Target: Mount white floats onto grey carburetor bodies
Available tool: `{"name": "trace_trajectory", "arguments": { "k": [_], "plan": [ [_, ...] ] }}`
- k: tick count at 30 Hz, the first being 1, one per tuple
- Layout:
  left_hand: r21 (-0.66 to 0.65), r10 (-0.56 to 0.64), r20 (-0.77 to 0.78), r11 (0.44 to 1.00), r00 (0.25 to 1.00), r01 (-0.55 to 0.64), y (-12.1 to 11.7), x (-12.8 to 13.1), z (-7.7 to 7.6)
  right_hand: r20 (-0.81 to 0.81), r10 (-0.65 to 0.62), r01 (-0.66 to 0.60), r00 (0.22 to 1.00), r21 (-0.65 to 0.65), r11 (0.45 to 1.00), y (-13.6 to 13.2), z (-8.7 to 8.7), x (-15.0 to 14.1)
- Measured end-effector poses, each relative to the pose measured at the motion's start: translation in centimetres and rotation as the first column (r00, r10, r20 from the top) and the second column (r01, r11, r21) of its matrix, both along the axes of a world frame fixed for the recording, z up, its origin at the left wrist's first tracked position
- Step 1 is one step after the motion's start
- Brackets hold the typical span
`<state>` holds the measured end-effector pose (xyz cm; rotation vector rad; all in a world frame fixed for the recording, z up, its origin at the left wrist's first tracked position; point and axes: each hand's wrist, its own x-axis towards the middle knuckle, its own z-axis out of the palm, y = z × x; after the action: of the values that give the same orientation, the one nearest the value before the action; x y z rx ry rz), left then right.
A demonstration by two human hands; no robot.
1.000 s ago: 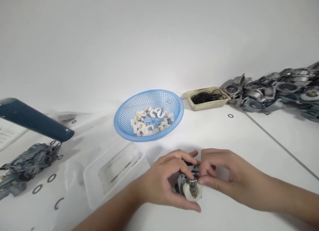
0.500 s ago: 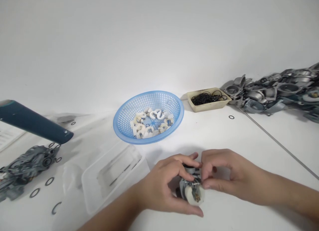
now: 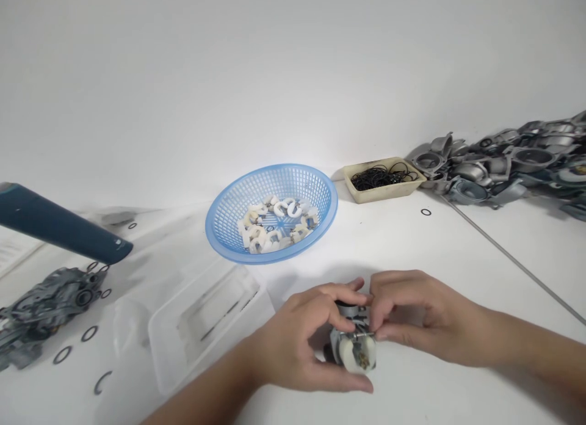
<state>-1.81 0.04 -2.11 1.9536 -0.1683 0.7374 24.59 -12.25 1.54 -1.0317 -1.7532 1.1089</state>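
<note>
My left hand (image 3: pixel 304 339) is wrapped round a small grey metal carburetor (image 3: pixel 348 312), thumb below and fingers over its top. A white C-shaped float (image 3: pixel 352 356) sits on the face toward me, with brass parts showing in its gap. Across the top of the float lies a thin metal pin (image 3: pixel 364 335). My right hand (image 3: pixel 423 315) is closed in a pinch at the right end of this pin, thumb and forefinger touching it. The fingers hide part of the carburetor body.
Behind stands a blue basket (image 3: pixel 220 245) of white floats. A cream tray (image 3: pixel 387 193) holds black rubber rings. Carburetor parts (image 3: pixel 471 168) pile up at right; more carburetors (image 3: pixel 50 303) lie at left near loose rings (image 3: pixel 90 333). A white plastic container (image 3: pixel 169 352) sits beside my left forearm.
My right fingertips have shifted slightly at the carburetor's right side, and more of the pin shows. The left hand keeps its grip. The whole view has moved a little.
</note>
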Motion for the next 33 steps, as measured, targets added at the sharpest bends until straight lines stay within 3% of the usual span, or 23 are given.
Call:
{"name": "trace_trajectory", "arguments": {
  "k": [9, 18, 28, 33],
  "plan": [
    [0.020, 0.028, -0.031, 0.999, 0.999, -0.028, 0.3, -0.2, -0.3, -0.056, -0.059, 0.062, 0.997, 0.044, 0.997, 0.0, -1.2, -0.5],
    [0.009, 0.050, 0.023, 0.999, 0.998, -0.050, 0.0, 0.0, -0.2, -0.099, 0.012, -0.008, 0.995, 0.038, 0.999, 0.5, -1.0, 0.2],
    [-0.004, 0.043, 0.001, 0.999, 0.999, -0.043, 0.0, 0.0, -0.7, -0.233, -0.018, 0.006, 0.972, -0.052, 0.999, 0.1, -2.0, -0.7],
    [0.008, 0.064, 0.029, 0.998, 0.998, -0.064, 0.0, 0.1, -0.7, -0.176, -0.055, 0.031, 0.983, -0.133, 0.991, -0.3, -1.6, -0.9]
  ]
}}
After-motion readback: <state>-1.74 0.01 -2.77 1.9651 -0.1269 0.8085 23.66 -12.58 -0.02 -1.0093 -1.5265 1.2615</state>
